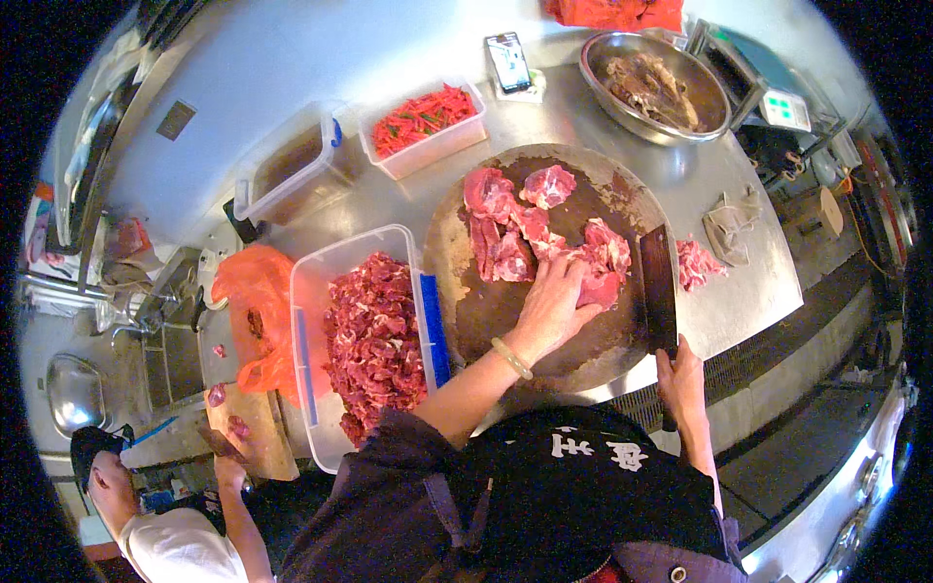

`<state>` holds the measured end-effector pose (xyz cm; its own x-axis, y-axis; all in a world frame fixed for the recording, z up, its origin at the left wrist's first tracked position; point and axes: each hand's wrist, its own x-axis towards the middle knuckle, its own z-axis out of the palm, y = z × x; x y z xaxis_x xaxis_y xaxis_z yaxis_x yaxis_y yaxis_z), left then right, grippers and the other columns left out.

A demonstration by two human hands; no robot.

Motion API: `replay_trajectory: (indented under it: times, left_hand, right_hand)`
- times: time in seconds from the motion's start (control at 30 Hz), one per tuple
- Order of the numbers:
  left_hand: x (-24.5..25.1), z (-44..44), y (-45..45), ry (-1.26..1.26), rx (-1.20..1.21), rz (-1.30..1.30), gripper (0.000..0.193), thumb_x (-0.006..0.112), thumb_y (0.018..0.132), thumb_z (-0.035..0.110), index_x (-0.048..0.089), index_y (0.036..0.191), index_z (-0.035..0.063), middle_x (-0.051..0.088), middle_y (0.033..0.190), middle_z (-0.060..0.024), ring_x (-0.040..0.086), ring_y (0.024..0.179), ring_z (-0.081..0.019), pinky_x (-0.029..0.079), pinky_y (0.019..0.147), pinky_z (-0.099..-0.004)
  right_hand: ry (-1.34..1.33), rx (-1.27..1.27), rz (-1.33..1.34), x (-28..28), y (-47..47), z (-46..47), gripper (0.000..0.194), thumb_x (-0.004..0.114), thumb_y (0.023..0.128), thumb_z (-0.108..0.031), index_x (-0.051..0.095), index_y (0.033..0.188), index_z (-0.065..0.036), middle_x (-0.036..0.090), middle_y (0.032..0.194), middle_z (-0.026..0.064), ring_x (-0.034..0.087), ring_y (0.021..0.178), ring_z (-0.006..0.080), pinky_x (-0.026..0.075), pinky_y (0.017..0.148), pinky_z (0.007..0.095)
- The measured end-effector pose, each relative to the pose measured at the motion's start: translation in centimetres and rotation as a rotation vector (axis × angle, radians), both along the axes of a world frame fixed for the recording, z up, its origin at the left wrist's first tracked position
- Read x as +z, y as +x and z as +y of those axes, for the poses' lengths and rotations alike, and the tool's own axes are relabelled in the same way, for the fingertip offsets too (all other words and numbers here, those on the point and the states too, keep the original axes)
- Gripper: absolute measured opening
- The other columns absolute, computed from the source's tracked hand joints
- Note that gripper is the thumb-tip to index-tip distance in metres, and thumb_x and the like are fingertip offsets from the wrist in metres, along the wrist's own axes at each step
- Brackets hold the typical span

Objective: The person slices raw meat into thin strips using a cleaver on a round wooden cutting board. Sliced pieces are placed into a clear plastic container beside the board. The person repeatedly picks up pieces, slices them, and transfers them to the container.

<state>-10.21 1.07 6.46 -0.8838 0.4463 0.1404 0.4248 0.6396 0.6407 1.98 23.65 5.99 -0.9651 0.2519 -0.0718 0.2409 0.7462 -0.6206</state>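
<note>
My left hand (pixel 557 302), with a bangle at the wrist, presses on a piece of raw red meat (pixel 601 270) at the middle of a round wooden chopping block (pixel 503 335). My right hand (pixel 679 372) grips the handle of a cleaver (pixel 658 288). The cleaver's wide dark blade lies along the right side of the block, just right of the meat. More raw meat chunks (pixel 496 197) are on the block's upper left part, and a separate chunk (pixel 548 186) sits near its far edge. Left of the block, a clear plastic bin (pixel 310 270) holds a heap of cut meat (pixel 375 321).
A steel bowl (pixel 594 98) of brownish meat, a phone (pixel 508 62), a tub of red strips (pixel 423 124) and a scale (pixel 783 109) stand behind. Meat scraps (pixel 700 264) and a cloth (pixel 731 226) lie right. At left, a co-worker (pixel 175 539) holds a knife over a board (pixel 251 437).
</note>
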Motion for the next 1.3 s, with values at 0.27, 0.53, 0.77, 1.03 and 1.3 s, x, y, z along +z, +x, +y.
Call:
replay_trajectory:
  times: [0.27,0.53,0.77,1.03,1.3]
  left_hand:
    - [-1.6,-2.2,4.2,0.164,0.021,-0.120,0.042,0.081,0.068,0.004,0.052,0.098,0.0072,0.045,0.127,-0.0195,0.048,0.115,-0.0411,0.044,0.099,-0.0438]
    - [-3.2,-2.8,6.8,0.537,0.036,-0.351,0.038,0.078,0.072,0.004,0.051,0.098,0.0063,0.051,0.122,-0.0167,0.053,0.112,-0.0363,0.048,0.095,-0.0413]
    - [-3.0,-2.3,7.6,0.142,0.309,-0.276,0.062,0.081,0.073,0.022,0.050,0.124,0.0052,0.055,0.115,-0.0216,0.056,0.109,-0.0364,0.048,0.093,-0.0438]
    - [-5.2,-2.0,7.9,0.426,0.361,-0.322,0.049,0.080,0.072,0.016,0.054,0.112,0.0046,0.061,0.105,-0.0190,0.063,0.096,-0.0340,0.051,0.086,-0.0406]
    - [-2.7,-2.5,6.4,0.480,0.341,-0.174,0.038,0.079,0.069,0.006,0.056,0.099,0.0038,0.058,0.096,-0.0119,0.062,0.088,-0.0250,0.052,0.078,-0.0346]
  right_hand:
    - [-0.134,-0.041,-0.027,-0.5,0.2,0.7,0.026,0.064,0.089,-0.011,0.058,0.107,0.008,0.062,0.063,0.0236,0.060,0.053,0.0396,0.046,0.053,0.0471]
    - [-0.142,-0.023,-0.028,-0.9,0.3,1.3,0.026,0.064,0.089,-0.011,0.058,0.106,0.008,0.062,0.064,0.0241,0.061,0.056,0.0416,0.046,0.055,0.0477]
    - [-0.165,-0.022,-0.045,-0.9,0.2,1.6,0.025,0.063,0.089,-0.010,0.058,0.106,0.007,0.062,0.066,0.0250,0.062,0.059,0.0430,0.047,0.057,0.0485]
    - [-0.156,-0.006,-0.005,-0.6,0.2,1.4,0.025,0.063,0.089,-0.009,0.058,0.107,0.008,0.062,0.064,0.0241,0.060,0.055,0.0406,0.046,0.054,0.0471]
    - [-0.137,-0.004,0.051,-1.0,0.3,1.3,0.024,0.062,0.090,-0.009,0.057,0.106,0.009,0.061,0.064,0.0257,0.060,0.056,0.0438,0.045,0.052,0.0488]
